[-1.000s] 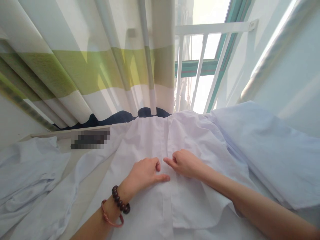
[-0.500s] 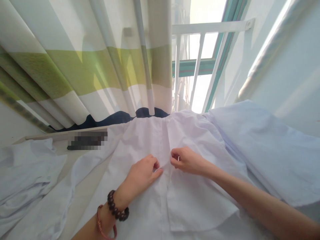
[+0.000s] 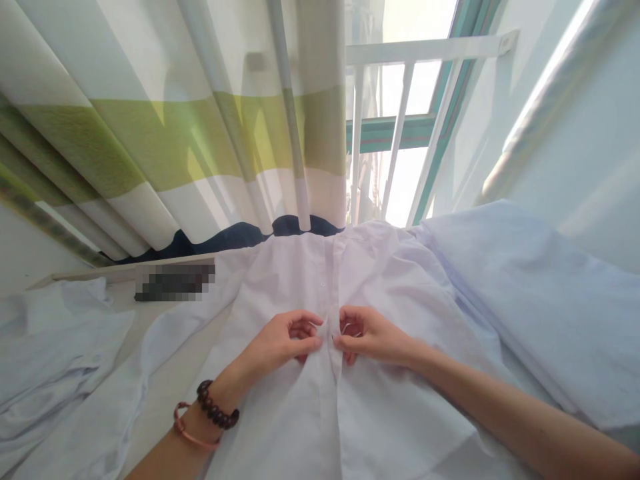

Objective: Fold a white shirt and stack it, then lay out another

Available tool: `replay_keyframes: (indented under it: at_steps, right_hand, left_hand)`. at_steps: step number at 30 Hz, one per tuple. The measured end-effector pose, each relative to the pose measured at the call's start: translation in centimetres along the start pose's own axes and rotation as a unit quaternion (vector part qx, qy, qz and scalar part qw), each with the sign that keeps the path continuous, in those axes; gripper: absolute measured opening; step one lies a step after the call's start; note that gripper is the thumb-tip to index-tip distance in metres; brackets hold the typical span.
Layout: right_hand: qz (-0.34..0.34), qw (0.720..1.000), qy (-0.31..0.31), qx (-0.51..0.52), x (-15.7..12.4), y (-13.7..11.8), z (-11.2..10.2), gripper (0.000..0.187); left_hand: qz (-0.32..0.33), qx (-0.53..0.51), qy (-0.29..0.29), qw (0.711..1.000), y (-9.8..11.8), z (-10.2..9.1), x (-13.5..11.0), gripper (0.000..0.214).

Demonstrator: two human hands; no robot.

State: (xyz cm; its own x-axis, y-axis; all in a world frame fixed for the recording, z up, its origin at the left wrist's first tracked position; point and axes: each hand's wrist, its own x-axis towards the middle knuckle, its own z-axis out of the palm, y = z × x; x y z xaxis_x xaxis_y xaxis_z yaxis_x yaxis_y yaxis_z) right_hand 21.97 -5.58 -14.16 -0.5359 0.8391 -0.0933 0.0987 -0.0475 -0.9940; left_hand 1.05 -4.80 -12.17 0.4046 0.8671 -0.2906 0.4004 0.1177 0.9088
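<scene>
A white button-up shirt (image 3: pixel 300 420) lies spread flat in front of me, its front placket running up the middle. My left hand (image 3: pixel 283 340), with a dark bead bracelet and a red band at the wrist, pinches the left edge of the placket. My right hand (image 3: pixel 367 333) pinches the right edge just beside it. The fingertips of both hands almost meet at the shirt's centre line. A small button (image 3: pixel 323 285) shows on the placket a little above them.
A pale blue garment (image 3: pixel 525 307) lies to the right, and another crumpled pale one (image 3: pixel 45 353) to the left. A striped green and white curtain (image 3: pixel 175 133) hangs behind. A window with white bars (image 3: pixel 400 133) is at the back right.
Both hands have drawn together at the placket and turned from resting on the cloth to pinching its two edges. The left arm has slid slightly left and down.
</scene>
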Motion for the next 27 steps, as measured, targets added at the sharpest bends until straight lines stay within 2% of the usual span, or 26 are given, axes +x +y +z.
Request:
replay_keyframes:
  at_steps: [6,11,19,27]
  right_hand:
    - [-0.009,0.998,0.046,-0.042,0.0,0.4,0.8,0.015]
    - [-0.007,0.996,0.047,-0.081,0.1,0.4,0.9,0.014]
    - [0.001,0.999,0.035,-0.036,0.1,0.5,0.7,0.013]
    - [0.005,1.000,0.026,0.008,-0.1,0.3,0.6,0.014]
  left_hand:
    - [0.006,-0.033,-0.013,0.999,-0.7,-0.3,0.2,0.038]
    - [0.004,-0.020,-0.019,1.000,-1.0,-0.3,0.2,0.026]
    - [0.045,0.019,-0.001,0.999,-1.1,0.2,0.1,0.022]
    - [0.026,0.012,0.016,0.999,-1.4,0.0,0.1,0.022]
